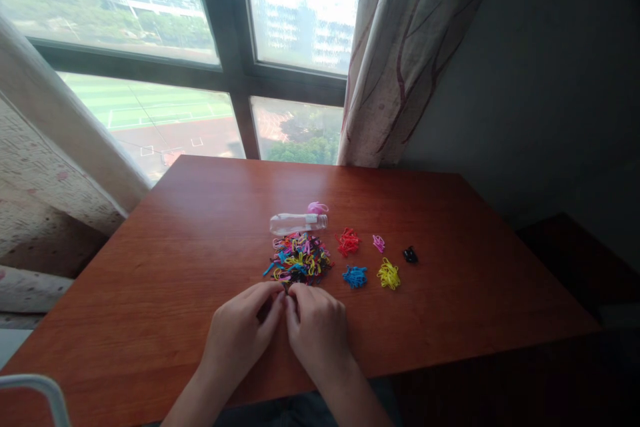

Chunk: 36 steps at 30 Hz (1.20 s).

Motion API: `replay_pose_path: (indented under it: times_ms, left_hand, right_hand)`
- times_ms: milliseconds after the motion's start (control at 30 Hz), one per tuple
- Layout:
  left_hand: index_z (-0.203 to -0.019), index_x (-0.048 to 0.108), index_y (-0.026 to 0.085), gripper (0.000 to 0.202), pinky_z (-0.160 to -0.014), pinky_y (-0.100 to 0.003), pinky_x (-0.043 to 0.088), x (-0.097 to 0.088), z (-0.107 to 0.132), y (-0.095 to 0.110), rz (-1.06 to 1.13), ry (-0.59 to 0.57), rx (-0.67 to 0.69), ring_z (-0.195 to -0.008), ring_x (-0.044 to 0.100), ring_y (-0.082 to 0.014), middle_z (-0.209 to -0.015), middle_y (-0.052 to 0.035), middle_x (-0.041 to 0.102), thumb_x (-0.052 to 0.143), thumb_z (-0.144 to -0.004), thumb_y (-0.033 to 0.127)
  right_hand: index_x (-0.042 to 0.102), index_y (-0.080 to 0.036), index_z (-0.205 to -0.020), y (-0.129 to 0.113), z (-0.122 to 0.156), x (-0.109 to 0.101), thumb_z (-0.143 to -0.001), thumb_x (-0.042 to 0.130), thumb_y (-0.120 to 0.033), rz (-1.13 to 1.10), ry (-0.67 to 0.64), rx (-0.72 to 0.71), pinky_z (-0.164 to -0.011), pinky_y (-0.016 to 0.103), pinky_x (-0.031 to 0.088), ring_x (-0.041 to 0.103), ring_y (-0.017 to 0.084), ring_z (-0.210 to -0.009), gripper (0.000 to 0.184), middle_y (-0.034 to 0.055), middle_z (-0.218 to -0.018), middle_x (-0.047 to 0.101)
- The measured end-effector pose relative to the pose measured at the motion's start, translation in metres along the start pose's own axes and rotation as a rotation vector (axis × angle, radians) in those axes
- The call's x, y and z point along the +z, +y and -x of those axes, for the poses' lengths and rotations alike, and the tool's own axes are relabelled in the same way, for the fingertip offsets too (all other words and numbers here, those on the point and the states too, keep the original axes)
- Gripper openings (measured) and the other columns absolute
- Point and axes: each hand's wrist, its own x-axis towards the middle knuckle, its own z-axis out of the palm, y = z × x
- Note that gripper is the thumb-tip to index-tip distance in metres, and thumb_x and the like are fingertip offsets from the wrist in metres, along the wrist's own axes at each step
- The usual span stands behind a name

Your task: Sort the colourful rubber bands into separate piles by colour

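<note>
Pinching something indistinct (286, 290), two hands (245, 320) (318, 320) face one mixed loop heap (301, 259), five piles (349, 242).

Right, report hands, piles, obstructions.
Left hand and right hand pinched, close together at near edge of mixed pile; contents unclear. Five single-colour piles to the right. Bottle beyond, not blocking hands.

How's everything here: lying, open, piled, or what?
Clear plastic bottle: on its side, uncapped.
Pink rounded object: resting behind bottle.
Multicoloured thin loops: mixed, loosely heaped.
Thin red loops: separate heap.
Thin pink loops: small heap.
Thin blue loops: separate heap.
Thin yellow loops: separate heap.
Small black bunch: set apart.
Patterned fabric curtains: drawn apart.
Left bare hand: fingers curled, grip unclear.
Right bare hand: likewise.
</note>
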Motion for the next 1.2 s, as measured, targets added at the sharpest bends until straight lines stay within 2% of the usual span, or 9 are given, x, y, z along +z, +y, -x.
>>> replay_pose_path:
  times_ms: [233,400,500,700,800,867,1000,1200]
  left_hand:
    - [-0.094,0.068,0.024,0.018,-0.07,-0.026,0.056,-0.001,-0.001,0.001,0.02,0.031,0.015,-0.081,0.073,-0.0186,-0.092,-0.0011,0.077,0.052,-0.09,0.03]
    - [-0.094,0.068,0.023,0.02,-0.069,-0.025,0.056,-0.001,-0.002,0.002,-0.001,0.029,0.01,-0.08,0.074,-0.0183,-0.092,-0.0018,0.077,0.05,-0.091,0.031]
    - [-0.094,0.069,0.024,0.02,-0.068,-0.025,0.056,-0.002,-0.002,0.003,-0.024,0.013,0.014,-0.081,0.074,-0.0186,-0.093,-0.0016,0.077,0.05,-0.09,0.031]
    - [-0.093,0.068,0.024,0.02,-0.063,-0.025,0.055,-0.003,-0.002,0.004,-0.067,0.0,0.035,-0.079,0.074,-0.0186,-0.091,-0.0005,0.077,0.049,-0.091,0.03]
    - [-0.092,0.068,0.024,0.02,-0.063,-0.025,0.054,-0.003,-0.003,0.004,-0.081,-0.006,0.048,-0.078,0.074,-0.0182,-0.09,-0.0001,0.077,0.049,-0.091,0.03]
    - [-0.092,0.067,0.024,0.019,-0.063,-0.025,0.054,-0.002,-0.003,0.003,-0.089,-0.004,0.055,-0.078,0.074,-0.0181,-0.09,0.0003,0.077,0.049,-0.092,0.03]
    - [-0.093,0.067,0.025,0.019,-0.064,-0.024,0.054,-0.001,-0.002,0.002,-0.1,0.001,0.057,-0.078,0.074,-0.018,-0.091,0.0005,0.077,0.049,-0.092,0.031]
    - [-0.092,0.067,0.025,0.02,-0.063,-0.024,0.054,-0.002,-0.002,0.002,-0.09,-0.009,0.055,-0.077,0.074,-0.0176,-0.09,0.0003,0.077,0.049,-0.092,0.031]
  right_hand:
    - [0.062,-0.024,-0.086,0.004,0.007,-0.001,-0.088,0.054,-0.014,-0.07,0.048,0.001,-0.063,0.025,0.032,0.063,0.016,-0.072,0.013,-0.001,-0.077,0.068]
    - [0.065,-0.022,-0.083,0.025,0.02,-0.015,-0.09,0.052,-0.02,-0.153,0.114,0.059,-0.06,0.023,0.035,0.061,0.013,-0.061,0.015,-0.0015,-0.069,0.066]
    - [0.067,-0.021,-0.082,0.053,0.021,-0.037,-0.093,0.05,-0.029,-0.154,0.197,0.124,-0.056,0.022,0.037,0.058,0.013,-0.055,0.021,-0.0013,-0.063,0.063]
    - [0.07,-0.02,-0.085,0.137,0.013,-0.09,-0.087,0.054,-0.048,0.009,0.406,0.356,-0.056,0.025,0.041,0.058,0.017,-0.056,0.033,0.0018,-0.063,0.063]
    - [0.07,-0.02,-0.087,0.169,0.01,-0.106,-0.085,0.053,-0.05,0.075,0.447,0.439,-0.057,0.026,0.041,0.06,0.019,-0.059,0.035,0.0033,-0.066,0.065]
    - [0.069,-0.02,-0.086,0.183,0.008,-0.109,-0.085,0.052,-0.05,0.084,0.438,0.464,-0.057,0.027,0.04,0.06,0.019,-0.059,0.034,0.0031,-0.064,0.065]
    - [0.069,-0.021,-0.085,0.194,0.004,-0.108,-0.084,0.052,-0.048,0.072,0.407,0.457,-0.06,0.028,0.041,0.062,0.02,-0.062,0.033,0.0039,-0.067,0.067]
    - [0.07,-0.02,-0.087,0.192,-0.001,-0.104,-0.085,0.049,-0.046,0.079,0.387,0.426,-0.061,0.028,0.041,0.063,0.02,-0.062,0.033,0.0049,-0.07,0.068]
